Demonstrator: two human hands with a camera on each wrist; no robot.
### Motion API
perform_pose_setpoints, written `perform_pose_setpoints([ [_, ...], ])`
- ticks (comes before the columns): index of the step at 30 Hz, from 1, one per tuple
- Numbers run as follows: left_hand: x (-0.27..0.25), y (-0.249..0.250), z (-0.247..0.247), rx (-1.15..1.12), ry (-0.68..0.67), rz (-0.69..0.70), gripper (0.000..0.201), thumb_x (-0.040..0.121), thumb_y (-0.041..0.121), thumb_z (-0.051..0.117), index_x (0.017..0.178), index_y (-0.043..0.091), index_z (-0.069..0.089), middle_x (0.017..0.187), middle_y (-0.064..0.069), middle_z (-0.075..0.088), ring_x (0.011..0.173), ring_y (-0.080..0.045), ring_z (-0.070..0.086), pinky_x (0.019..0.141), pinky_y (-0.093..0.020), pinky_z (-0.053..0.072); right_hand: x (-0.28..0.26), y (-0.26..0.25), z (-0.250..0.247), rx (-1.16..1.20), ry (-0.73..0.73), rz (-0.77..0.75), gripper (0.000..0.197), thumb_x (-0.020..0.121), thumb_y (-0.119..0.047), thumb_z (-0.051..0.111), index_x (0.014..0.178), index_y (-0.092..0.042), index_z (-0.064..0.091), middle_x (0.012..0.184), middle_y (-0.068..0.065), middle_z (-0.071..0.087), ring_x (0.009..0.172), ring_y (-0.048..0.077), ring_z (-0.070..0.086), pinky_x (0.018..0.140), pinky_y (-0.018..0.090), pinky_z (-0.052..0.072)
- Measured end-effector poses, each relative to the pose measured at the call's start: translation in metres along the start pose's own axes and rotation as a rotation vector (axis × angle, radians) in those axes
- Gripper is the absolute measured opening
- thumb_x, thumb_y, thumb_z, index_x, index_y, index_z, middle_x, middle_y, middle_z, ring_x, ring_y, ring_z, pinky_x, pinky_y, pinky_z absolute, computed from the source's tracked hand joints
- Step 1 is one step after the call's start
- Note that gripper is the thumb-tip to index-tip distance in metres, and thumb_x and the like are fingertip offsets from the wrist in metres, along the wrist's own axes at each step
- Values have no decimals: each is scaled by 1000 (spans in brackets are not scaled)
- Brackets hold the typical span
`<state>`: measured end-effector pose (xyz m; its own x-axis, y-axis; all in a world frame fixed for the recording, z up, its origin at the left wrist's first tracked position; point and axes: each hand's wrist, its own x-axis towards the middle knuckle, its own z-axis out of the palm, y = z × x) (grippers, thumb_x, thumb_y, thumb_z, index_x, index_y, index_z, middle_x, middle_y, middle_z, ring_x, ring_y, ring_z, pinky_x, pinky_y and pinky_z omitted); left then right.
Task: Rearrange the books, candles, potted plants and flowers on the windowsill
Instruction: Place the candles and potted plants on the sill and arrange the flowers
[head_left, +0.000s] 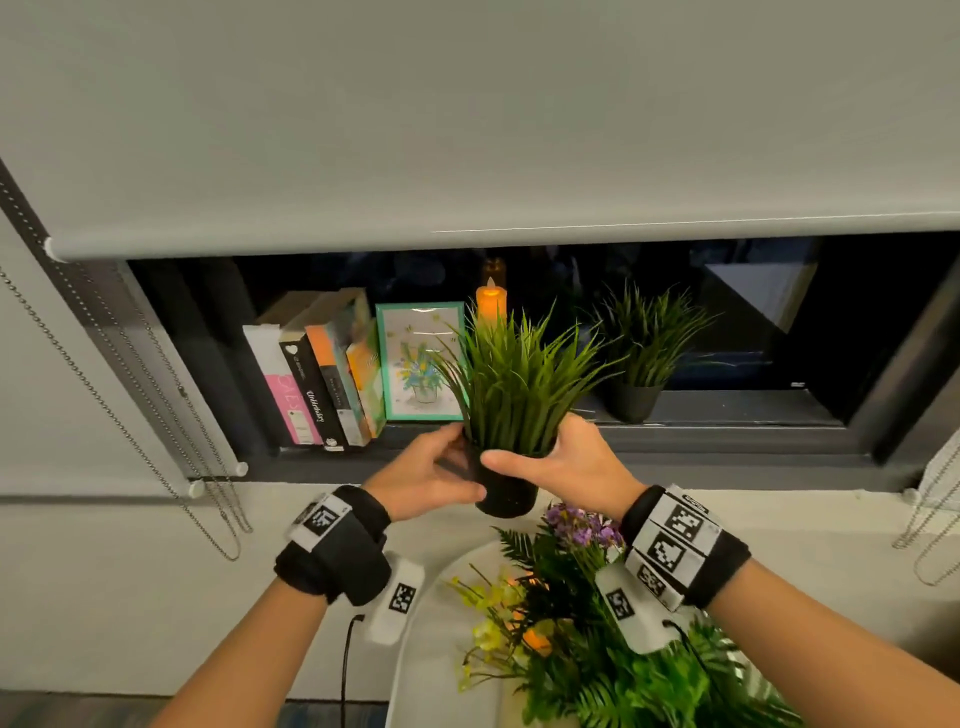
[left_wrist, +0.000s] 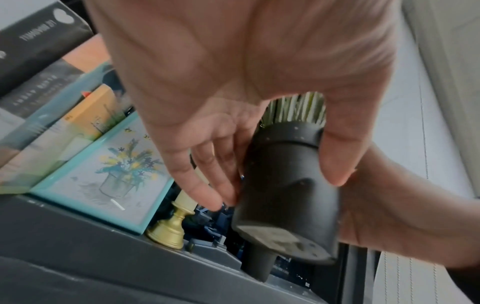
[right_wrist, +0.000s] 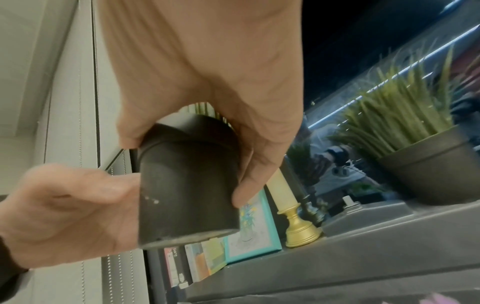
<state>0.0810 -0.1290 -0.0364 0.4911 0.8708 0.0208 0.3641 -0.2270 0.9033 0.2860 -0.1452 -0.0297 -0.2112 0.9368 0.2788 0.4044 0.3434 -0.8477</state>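
Both hands on one thing: left hand (head_left: 426, 470) and right hand (head_left: 563, 465) are wrapped round the black pot of a potted plant (head_left: 511, 395), thumbs on the near face, fingers curled behind. Pot's bottom is clear of any surface in both wrist views, so it's carried, not resting. Long axis roughly upright, grass up, maybe tipped slightly away; wrist views are blurred, hard to call.

Plant sits centre frame in the head view, in front of and just below the windowsill (head_left: 727, 410). Sill lies straight ahead and slightly up from the hands. Open stretch, I'd judge, is between the candle (head_left: 491, 304) on its gold holder and the second potted plant (head_left: 641, 358) at right; the right hand is nearer that gap.

Left of the candle: framed flower picture (head_left: 421, 361), then the books (head_left: 317, 384) standing spine-out.

Lower frame: flowers (head_left: 579, 527) and more greenery on a white chair-like surface, not yet placed.
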Motion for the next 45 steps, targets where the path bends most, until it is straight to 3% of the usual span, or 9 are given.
perform_pose_setpoints([
  [3, 6, -12, -3, 14, 116, 7, 73, 65, 22, 85, 127, 23, 46, 114, 10, 62, 99, 8, 60, 83, -16, 50, 18, -5, 13, -47, -34, 11, 55, 63, -56, 78, 111, -31, 65, 101, -19, 70, 95, -10, 63, 81, 13, 51],
  [8, 17, -45, -20, 100, 306, -8, 76, 51, 44, 89, 117, 20, 60, 111, 8, 69, 106, -6, 64, 93, -36, 53, 43, -16, 32, -123, -208, 4, 58, 71, -43, 79, 122, -25, 60, 106, -19, 62, 91, -11, 55, 74, -5, 40],
  [12, 16, -89, -38, 241, 430, -192, 78, 40, 59, 86, 107, 25, 65, 101, 12, 70, 97, -3, 66, 87, -32, 56, 52, -1, 28, -195, -233, 103, 53, 76, -41, 74, 123, -26, 54, 113, -8, 65, 99, 10, 63, 92, 32, 52],
  [15, 15, -115, -39, 268, 508, -317, 81, 41, 45, 90, 112, 18, 59, 104, 7, 69, 99, -11, 64, 89, -27, 52, 51, 20, 21, -184, -243, 228, 64, 79, -33, 73, 133, -19, 43, 99, -2, 70, 89, 12, 65, 86, 31, 53],
  [19, 20, -135, -30, 215, 555, -370, 81, 49, 26, 92, 119, 12, 54, 114, -4, 66, 106, -20, 61, 87, -21, 45, 47, 37, 22, -178, -269, 257, 53, 82, -23, 71, 128, -16, 47, 90, 1, 74, 78, 6, 65, 72, 20, 48],
  [26, 36, -157, -21, 114, 593, -428, 79, 54, 13, 91, 121, 6, 51, 118, -9, 64, 110, -22, 59, 87, -19, 41, 47, 51, 29, -216, -286, 250, 39, 83, -23, 70, 118, -16, 54, 88, 1, 74, 83, 13, 68, 84, 32, 54],
  [35, 35, -184, -13, 114, 616, -508, 76, 58, 20, 89, 123, 4, 53, 118, -12, 64, 111, -26, 59, 87, -21, 41, 46, 60, 34, -209, -273, 206, 31, 83, -20, 69, 112, -18, 58, 86, 1, 72, 78, 16, 68, 75, 26, 53],
  [41, 34, -187, -12, 92, 608, -509, 81, 58, 19, 89, 126, 4, 47, 118, -9, 62, 112, -26, 59, 90, -23, 42, 47, 56, 37, -225, -272, 206, 23, 84, -16, 67, 106, -15, 61, 79, -4, 70, 64, -3, 60, 64, 7, 44],
  [45, 30, -191, -15, 75, 625, -534, 85, 55, 19, 91, 123, 8, 40, 118, -12, 63, 112, -28, 59, 97, -34, 46, 44, 52, 32, -280, -258, 192, 17, 84, -14, 65, 101, -15, 63, 79, -3, 70, 64, -4, 57, 62, 4, 40],
])
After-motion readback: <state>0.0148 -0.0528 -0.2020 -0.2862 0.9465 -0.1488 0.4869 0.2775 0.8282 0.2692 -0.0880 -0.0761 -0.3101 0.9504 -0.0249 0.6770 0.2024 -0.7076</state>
